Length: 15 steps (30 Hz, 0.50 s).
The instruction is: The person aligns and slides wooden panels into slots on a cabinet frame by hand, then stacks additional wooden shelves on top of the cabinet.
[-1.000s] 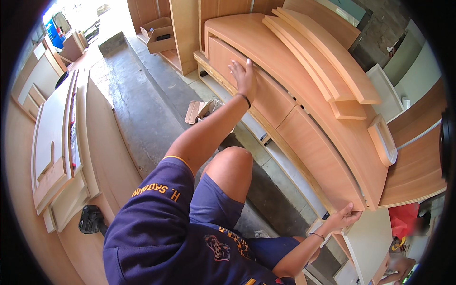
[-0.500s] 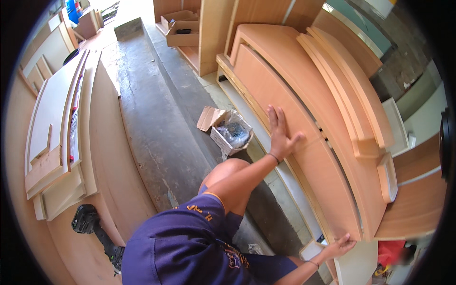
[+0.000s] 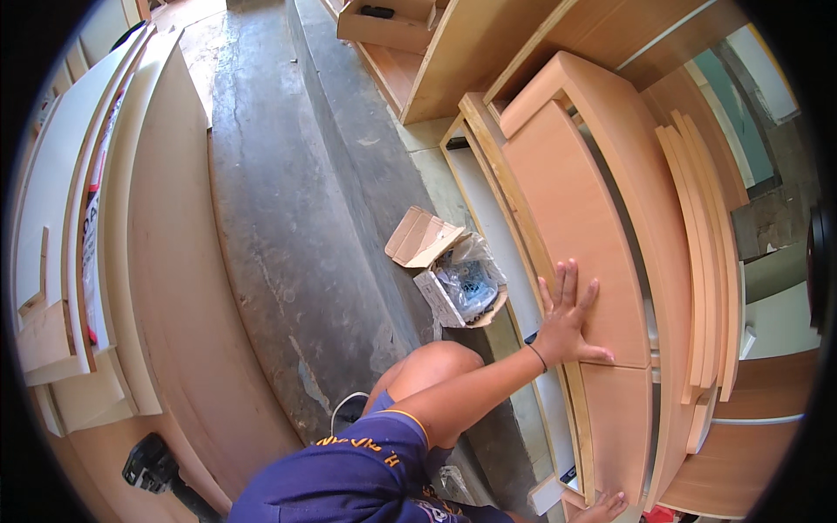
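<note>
My left hand [image 3: 571,324] lies with fingers spread across an orange-brown wooden panel [image 3: 571,200], beside its seam with a second panel [image 3: 615,418]. Both panels sit within the rounded frame [image 3: 641,192] of a cabinet, and a dark gap shows along their right side. At the bottom edge of the view, my right hand [image 3: 603,507] is partly cut off. Its fingers are stretched out by the lower end of the second panel. Neither hand holds a loose thing.
An open cardboard box [image 3: 440,292] with clear plastic bags stands left of the cabinet. A black cordless power tool [image 3: 157,466] rests on the left by stacked pale boards [image 3: 65,227]. Curved wooden strips [image 3: 697,261] lie right of the frame. Another carton [image 3: 388,26] is further off.
The view has shifted, so the cabinet appears turned more upright. My left hand now lies closer to the seam, its fingers spread wider. My right hand has dropped to the lower edge.
</note>
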{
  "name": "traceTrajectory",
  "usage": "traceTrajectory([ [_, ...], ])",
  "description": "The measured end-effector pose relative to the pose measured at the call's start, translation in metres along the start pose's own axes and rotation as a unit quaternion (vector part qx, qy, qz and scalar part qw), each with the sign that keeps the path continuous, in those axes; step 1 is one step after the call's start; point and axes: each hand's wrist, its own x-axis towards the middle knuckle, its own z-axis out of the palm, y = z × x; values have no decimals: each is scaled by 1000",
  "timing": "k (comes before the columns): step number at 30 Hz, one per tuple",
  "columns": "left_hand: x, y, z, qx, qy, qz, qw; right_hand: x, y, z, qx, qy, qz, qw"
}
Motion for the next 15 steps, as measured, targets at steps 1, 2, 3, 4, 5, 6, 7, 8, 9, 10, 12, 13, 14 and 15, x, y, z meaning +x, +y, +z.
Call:
traceTrajectory([
  [1,-1,1,2,-7,-10,-1,1000,5,7,-3,5,7,-4,1000],
  [2,1,4,3,-10,-16,-2,1000,4,6,-5,12,19,-9,1000],
  [3,0,5,2,-14,-26,-2,1000,2,7,-9,-16,-5,2,1000],
  [4,-4,4,3,-20,-39,-4,999,1,10,-13,-47,-27,16,998],
  [5,-6,8,5,-8,-40,-5,999,0,8,-11,-63,-5,14,998],
  [6,-10,7,7,2,-46,-2,999,-4,3,-3,-79,23,15,996],
  [7,-10,6,6,17,-51,5,999,-11,-9,7,-55,1,22,998],
  [8,-9,10,4,5,-50,10,999,-17,-18,16,-69,7,20,997],
  [9,-6,14,2,-6,-47,13,999,-17,-21,17,-50,-1,29,998],
  [10,-4,12,-1,-9,-52,21,998,-15,-19,17,-30,-17,38,999],
  [12,-4,12,-3,-20,-60,24,998,-13,-26,9,-33,-12,29,999],
  [13,-3,12,-7,-7,-59,30,998,-13,-26,15,-30,2,40,999],
  [14,-4,9,-5,5,-61,33,998,-14,-23,16,-31,16,52,998],
  [15,-6,7,-4,22,-59,34,997,-15,-22,12,-32,16,59,998],
])
